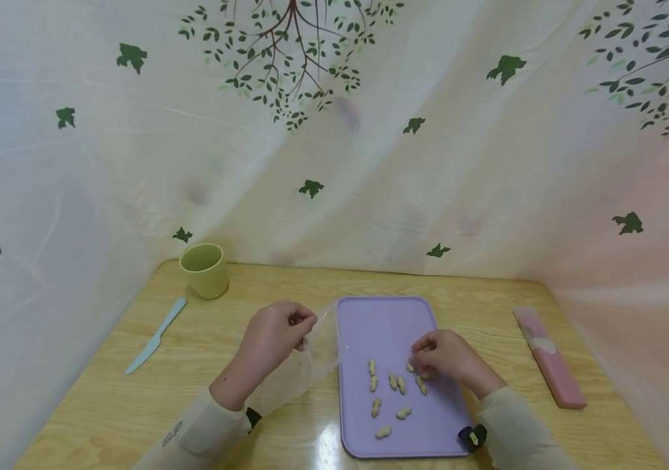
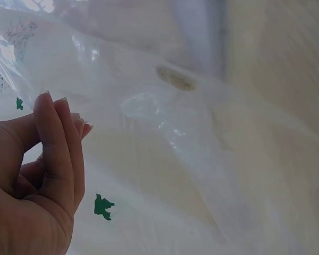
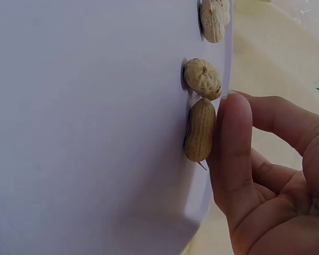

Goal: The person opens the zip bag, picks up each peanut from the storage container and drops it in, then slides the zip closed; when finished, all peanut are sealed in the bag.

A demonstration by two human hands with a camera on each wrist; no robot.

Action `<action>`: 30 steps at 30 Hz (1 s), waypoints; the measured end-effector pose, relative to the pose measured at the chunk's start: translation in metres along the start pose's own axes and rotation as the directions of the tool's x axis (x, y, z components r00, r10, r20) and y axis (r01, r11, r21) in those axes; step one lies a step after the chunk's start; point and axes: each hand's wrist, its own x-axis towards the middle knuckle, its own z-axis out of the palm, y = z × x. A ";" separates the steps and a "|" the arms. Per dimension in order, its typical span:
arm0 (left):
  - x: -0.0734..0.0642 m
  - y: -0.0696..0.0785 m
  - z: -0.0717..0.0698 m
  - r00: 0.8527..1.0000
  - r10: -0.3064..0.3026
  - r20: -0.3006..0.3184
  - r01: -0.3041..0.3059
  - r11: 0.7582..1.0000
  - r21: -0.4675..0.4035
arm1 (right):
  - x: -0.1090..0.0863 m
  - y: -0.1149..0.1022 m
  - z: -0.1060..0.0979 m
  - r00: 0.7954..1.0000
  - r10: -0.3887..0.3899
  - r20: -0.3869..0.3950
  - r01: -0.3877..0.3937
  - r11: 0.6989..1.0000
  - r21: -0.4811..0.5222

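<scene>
My left hand pinches the edge of a clear plastic bag, which hangs beside the tray's left edge. In the left wrist view a peanut shows through the plastic; whether it lies inside cannot be made out. Several unshelled peanuts lie scattered on a purple tray. Over the tray's right side, my right hand has its fingertips down among a few peanuts. The right wrist view has those fingertips right by one peanut, close to another; a grip on either is unclear.
A yellow-green cup stands at the table's back left, with a pale blue knife in front of it. On the right lies a long pink case. A leaf-patterned curtain closes off the back and sides.
</scene>
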 end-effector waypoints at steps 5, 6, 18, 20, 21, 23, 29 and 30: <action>0.000 0.000 0.000 1.000 0.000 0.002 0.000 1.000 -0.002 | -0.001 -0.002 -0.001 0.999 0.021 0.026 -0.020 0.999 -0.048; 0.000 0.000 0.000 1.000 0.000 0.003 0.000 1.000 -0.001 | -0.002 -0.002 -0.001 0.999 0.020 0.030 -0.019 0.998 -0.056; -0.002 0.001 0.001 1.000 -0.015 0.007 0.015 1.000 -0.002 | -0.003 0.000 0.006 0.998 -0.007 0.055 0.013 0.995 -0.101; -0.002 0.000 0.002 1.000 -0.015 0.006 0.015 1.000 -0.004 | -0.003 0.000 0.007 0.998 -0.011 0.056 0.017 0.995 -0.102; -0.002 0.001 0.002 1.000 -0.014 0.005 0.014 1.000 -0.004 | -0.004 -0.001 0.007 0.998 -0.014 0.056 0.020 0.994 -0.103; -0.002 0.000 0.001 1.000 -0.009 0.004 0.009 1.000 -0.003 | -0.004 -0.002 0.007 0.998 -0.020 0.052 0.026 0.994 -0.108; -0.002 0.001 0.001 1.000 -0.010 0.006 0.010 1.000 0.003 | -0.005 -0.006 0.007 0.998 -0.035 0.044 0.040 0.991 -0.128; -0.002 0.001 0.001 1.000 -0.011 0.006 0.011 1.000 0.002 | -0.005 -0.006 0.007 0.998 -0.042 0.043 0.047 0.990 -0.132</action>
